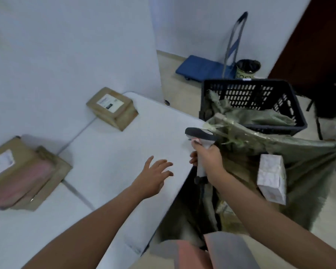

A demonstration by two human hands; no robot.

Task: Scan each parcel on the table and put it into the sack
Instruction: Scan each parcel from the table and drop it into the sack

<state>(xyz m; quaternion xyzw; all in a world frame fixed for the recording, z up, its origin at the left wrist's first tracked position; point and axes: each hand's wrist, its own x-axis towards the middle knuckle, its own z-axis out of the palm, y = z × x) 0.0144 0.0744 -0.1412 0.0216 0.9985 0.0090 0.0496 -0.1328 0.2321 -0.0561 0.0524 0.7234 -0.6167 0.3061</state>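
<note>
Head view, near to far. Left hand [155, 174] hovers over the bare white surface [109, 162], fingers spread and relaxed, holding nothing. Right hand [208, 162] grips the handle of a grey barcode scanner [201, 146], head pointing left across the surface edge. Just right of it, the green sack [299, 166] hangs open beside the surface; a white box [272, 177] and what looks like brown cardboard already lie inside.

Two parcels are left on the surface: a brown parcel with pink patch [25, 171] at near left, and a brown labelled parcel [113, 107] at the far edge by the wall. Both are well apart from either hand.

Judgement: between parcels, one apparently just bagged, the next not yet picked. Next move likely calls for the left hand to reach leftward to the nearer parcel, label up, and bring it under the scanner.

Beyond: a black crate [252, 101], then a blue trolley [202, 67] on the floor.
</note>
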